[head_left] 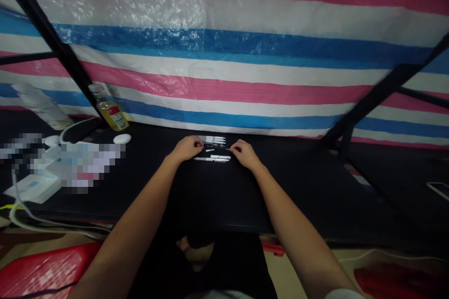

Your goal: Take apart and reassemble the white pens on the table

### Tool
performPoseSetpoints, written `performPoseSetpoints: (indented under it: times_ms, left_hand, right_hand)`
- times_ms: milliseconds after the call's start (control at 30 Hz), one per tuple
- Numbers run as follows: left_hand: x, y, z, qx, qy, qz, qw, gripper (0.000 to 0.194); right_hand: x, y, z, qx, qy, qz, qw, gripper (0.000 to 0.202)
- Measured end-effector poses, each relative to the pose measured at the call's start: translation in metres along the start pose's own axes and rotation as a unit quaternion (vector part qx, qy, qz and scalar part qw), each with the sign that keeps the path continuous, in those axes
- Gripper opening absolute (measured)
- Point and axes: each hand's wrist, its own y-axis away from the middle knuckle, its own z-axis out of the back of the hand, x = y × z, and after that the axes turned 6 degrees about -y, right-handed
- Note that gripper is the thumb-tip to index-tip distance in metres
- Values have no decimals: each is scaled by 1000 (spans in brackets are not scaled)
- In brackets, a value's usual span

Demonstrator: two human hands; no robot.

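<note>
My left hand (189, 148) is closed in a pinch at the left end of a thin dark pen refill (218, 148). The fingertips of my right hand (243, 153) pinch its pale right end, so the refill spans the gap between both hands. Just behind it, several white-and-grey pens (215, 139) lie side by side, partly hidden by my left fingers. A small white pen part (209, 150) rests below the refill. Nearer to me are more white pens (219, 159), also lying flat on the black table (224, 196).
A bottle of yellow liquid (114, 114) and a white oval object (122, 138) stand at the left, near white boxes (38, 187) and cables. Black frame posts (372, 103) rise at both sides before a striped sheet (224, 84). A phone-like object (438, 190) lies far right.
</note>
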Motion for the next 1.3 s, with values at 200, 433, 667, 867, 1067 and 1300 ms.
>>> performPoseSetpoints:
  times_ms: [200, 433, 667, 867, 1067, 1300]
  left_hand:
    - [-11, 0, -3, -19, 31, -68, 997, 16]
    - [-17, 1, 0, -24, 53, -71, 996, 18]
    - [-20, 1, 0, -24, 51, -76, 996, 24]
    - [-18, 0, -3, -29, 61, -82, 994, 25]
    - [-24, 0, -7, -23, 80, -96, 992, 21]
    - [-29, 3, -2, -14, 38, -70, 997, 15]
  right_hand:
    - [1, 0, 0, 0, -2, 5, 1000, 14]
    - [5, 0, 1, -4, -7, 6, 1000, 15]
    - [5, 0, 1, -18, -21, -3, 1000, 15]
    - [5, 0, 0, -29, -36, -1, 999, 15]
    - [11, 1, -10, -36, -59, 12, 998, 14]
    - [17, 1, -12, -13, -104, -11, 994, 11]
